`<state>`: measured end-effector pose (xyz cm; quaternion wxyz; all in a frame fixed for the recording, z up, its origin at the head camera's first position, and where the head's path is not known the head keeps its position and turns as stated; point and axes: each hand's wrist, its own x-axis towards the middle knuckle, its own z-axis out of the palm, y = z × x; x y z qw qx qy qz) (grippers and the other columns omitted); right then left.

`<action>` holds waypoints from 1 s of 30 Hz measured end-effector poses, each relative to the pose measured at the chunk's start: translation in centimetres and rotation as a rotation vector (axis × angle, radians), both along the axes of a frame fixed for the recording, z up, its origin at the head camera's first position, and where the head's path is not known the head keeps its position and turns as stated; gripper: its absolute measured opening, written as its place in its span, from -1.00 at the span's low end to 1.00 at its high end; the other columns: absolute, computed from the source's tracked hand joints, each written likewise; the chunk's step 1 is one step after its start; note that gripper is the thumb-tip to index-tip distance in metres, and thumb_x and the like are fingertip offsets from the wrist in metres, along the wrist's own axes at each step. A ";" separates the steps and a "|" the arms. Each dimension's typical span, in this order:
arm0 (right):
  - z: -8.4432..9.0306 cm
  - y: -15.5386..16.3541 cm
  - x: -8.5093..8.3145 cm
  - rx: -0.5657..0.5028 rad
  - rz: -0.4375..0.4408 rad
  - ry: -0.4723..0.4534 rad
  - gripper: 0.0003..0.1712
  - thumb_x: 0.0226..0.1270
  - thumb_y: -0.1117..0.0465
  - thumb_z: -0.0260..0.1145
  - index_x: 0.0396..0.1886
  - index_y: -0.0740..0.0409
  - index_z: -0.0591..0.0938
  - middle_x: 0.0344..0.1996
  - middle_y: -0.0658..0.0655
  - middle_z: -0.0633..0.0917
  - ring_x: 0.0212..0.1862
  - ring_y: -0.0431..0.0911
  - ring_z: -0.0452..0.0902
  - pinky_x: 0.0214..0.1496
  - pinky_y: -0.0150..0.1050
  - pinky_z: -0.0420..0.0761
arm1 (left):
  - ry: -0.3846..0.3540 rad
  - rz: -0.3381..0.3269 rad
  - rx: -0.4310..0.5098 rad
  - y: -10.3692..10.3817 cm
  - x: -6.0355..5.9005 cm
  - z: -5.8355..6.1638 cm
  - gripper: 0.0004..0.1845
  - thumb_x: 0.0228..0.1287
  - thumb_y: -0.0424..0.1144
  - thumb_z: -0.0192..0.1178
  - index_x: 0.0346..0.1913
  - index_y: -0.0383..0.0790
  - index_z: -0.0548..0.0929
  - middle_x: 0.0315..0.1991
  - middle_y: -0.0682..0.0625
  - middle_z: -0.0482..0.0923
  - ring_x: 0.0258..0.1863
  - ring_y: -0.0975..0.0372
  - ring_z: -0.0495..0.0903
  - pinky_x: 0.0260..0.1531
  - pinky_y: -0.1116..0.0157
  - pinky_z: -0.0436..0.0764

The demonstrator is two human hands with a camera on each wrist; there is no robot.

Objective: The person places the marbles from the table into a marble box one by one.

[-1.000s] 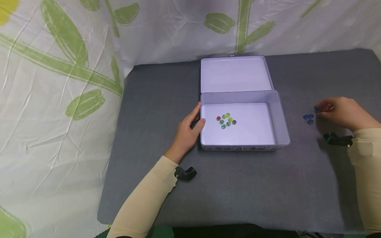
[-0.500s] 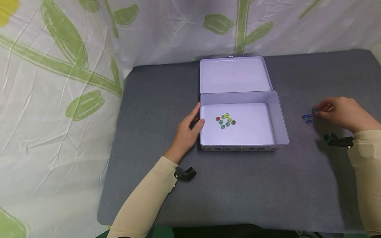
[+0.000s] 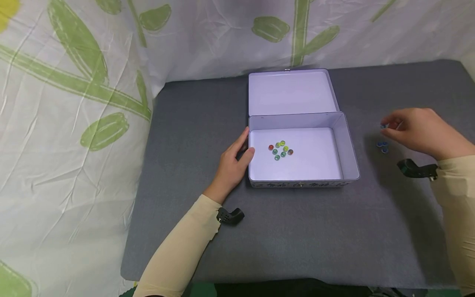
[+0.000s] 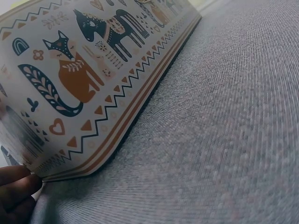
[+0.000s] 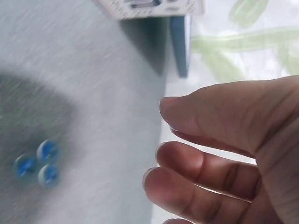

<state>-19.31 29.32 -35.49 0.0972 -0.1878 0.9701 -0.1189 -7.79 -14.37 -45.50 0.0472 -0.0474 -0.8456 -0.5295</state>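
An open white tin box (image 3: 350, 148) stands mid-table, its lid (image 3: 293, 93) laid back. Several coloured glass beads (image 3: 280, 149) lie clustered on its floor. My left hand (image 3: 245, 145) rests against the box's left wall, fingers straight along it and thumb at the rim. In the left wrist view, the tin's wall (image 4: 79, 70) is painted with animals, and my fingertips (image 4: 14, 189) show at its corner. My right hand (image 3: 387, 126) hovers right of the box and pinches a blue bead (image 3: 383, 126). Three blue beads (image 3: 382, 147) (image 5: 38, 163) lie on the cloth below it.
Grey cloth (image 3: 297, 231) covers the table, which ends at the front and the left. A white curtain with green leaves (image 3: 74, 82) hangs behind and to the left. Black wrist mounts (image 3: 230, 215) (image 3: 412, 169) sit at both sleeves.
My right hand has lifted off the cloth with a blue bead, moving up and slightly left, away from the three beads. The left hand and the box have stayed put.
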 end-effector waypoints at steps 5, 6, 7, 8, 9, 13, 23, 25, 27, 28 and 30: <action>1.4 -1.7 -0.3 0.010 0.023 0.013 -0.68 0.47 0.22 0.36 -0.02 0.46 0.71 -0.34 0.28 0.73 -0.35 0.11 0.63 -0.25 0.19 0.60 | -0.001 0.005 -0.003 0.0 0.0 -0.1 -0.34 0.57 0.07 0.08 0.65 0.10 0.29 0.60 0.12 0.29 0.49 0.18 0.42 0.52 0.07 0.34; 1.7 -2.0 -0.3 0.012 0.028 0.016 -0.68 0.48 0.22 0.36 -0.02 0.45 0.71 -0.34 0.27 0.73 -0.35 0.10 0.63 -0.25 0.17 0.59 | 0.000 0.004 -0.001 0.0 0.0 -0.1 -0.34 0.57 0.06 0.08 0.65 0.09 0.29 0.60 0.11 0.29 0.49 0.17 0.42 0.52 0.06 0.34; 1.9 -2.3 -0.4 0.013 0.035 0.021 -0.68 0.48 0.21 0.36 -0.03 0.44 0.72 -0.35 0.26 0.74 -0.35 0.08 0.62 -0.26 0.15 0.59 | 0.002 0.005 -0.001 0.0 0.0 -0.1 -0.34 0.57 0.05 0.08 0.65 0.09 0.29 0.60 0.11 0.29 0.49 0.17 0.42 0.52 0.06 0.34; 2.1 -2.7 -0.5 0.012 0.038 0.020 -0.68 0.48 0.21 0.36 -0.02 0.43 0.72 -0.35 0.25 0.74 -0.35 0.08 0.62 -0.25 0.15 0.59 | 0.004 0.006 0.000 0.0 0.0 -0.1 -0.34 0.56 0.05 0.09 0.64 0.09 0.30 0.59 0.10 0.30 0.48 0.17 0.43 0.51 0.06 0.34; 2.4 -3.0 -0.5 0.009 0.043 0.022 -0.68 0.48 0.20 0.36 -0.02 0.43 0.72 -0.35 0.24 0.75 -0.35 0.07 0.63 -0.24 0.15 0.59 | 0.007 0.005 0.000 0.0 -0.1 -0.1 -0.34 0.56 0.05 0.08 0.64 0.08 0.30 0.59 0.09 0.31 0.48 0.17 0.43 0.51 0.06 0.35; 2.9 -4.2 -0.7 -0.022 0.051 0.007 -0.66 0.48 0.17 0.35 0.00 0.39 0.73 -0.31 0.23 0.77 -0.30 0.06 0.64 -0.22 0.08 0.59 | 0.010 0.007 0.003 0.0 -0.1 -0.1 -0.33 0.55 0.07 0.08 0.64 0.06 0.31 0.59 0.08 0.32 0.48 0.19 0.43 0.51 0.09 0.35; 3.0 -7.8 -1.4 -0.094 0.123 -0.043 -0.70 0.49 0.18 0.36 0.02 0.33 0.74 -0.29 0.15 0.77 -0.27 -0.03 0.60 -0.26 -0.09 0.55 | -0.001 0.005 0.011 -0.1 -0.2 -0.3 -0.33 0.54 0.07 0.07 0.64 0.09 0.30 0.59 0.10 0.32 0.49 0.20 0.42 0.52 0.09 0.34; 3.0 -8.7 -1.5 -0.104 0.135 -0.049 -0.70 0.48 0.18 0.37 0.02 0.31 0.74 -0.30 0.14 0.77 -0.27 -0.04 0.61 -0.26 -0.09 0.56 | -0.003 0.005 0.009 0.0 -0.2 -0.2 -0.32 0.54 0.08 0.07 0.64 0.08 0.30 0.59 0.09 0.31 0.50 0.19 0.41 0.52 0.09 0.34; 3.0 -9.7 -1.5 -0.114 0.146 -0.055 -0.71 0.47 0.18 0.37 0.02 0.29 0.75 -0.30 0.13 0.77 -0.27 -0.05 0.61 -0.23 -0.08 0.56 | -0.007 0.006 0.006 0.0 -0.2 -0.1 -0.32 0.54 0.08 0.06 0.64 0.09 0.30 0.59 0.10 0.31 0.49 0.19 0.42 0.52 0.09 0.34; 3.0 -10.2 -1.5 -0.120 0.153 -0.058 -0.72 0.47 0.19 0.36 0.02 0.28 0.75 -0.31 0.13 0.77 -0.27 -0.05 0.61 -0.22 -0.08 0.57 | -0.008 0.007 0.002 0.0 -0.2 -0.1 -0.32 0.53 0.09 0.06 0.65 0.09 0.29 0.59 0.10 0.31 0.49 0.19 0.42 0.52 0.09 0.34; 2.9 -11.1 -1.5 -0.129 0.172 -0.052 -0.75 0.45 0.22 0.36 -0.01 0.26 0.76 -0.33 0.11 0.76 -0.28 -0.05 0.60 -0.22 -0.09 0.57 | -0.013 0.005 -0.004 0.0 -0.1 0.0 -0.31 0.53 0.09 0.05 0.65 0.09 0.29 0.60 0.11 0.30 0.50 0.19 0.41 0.52 0.09 0.33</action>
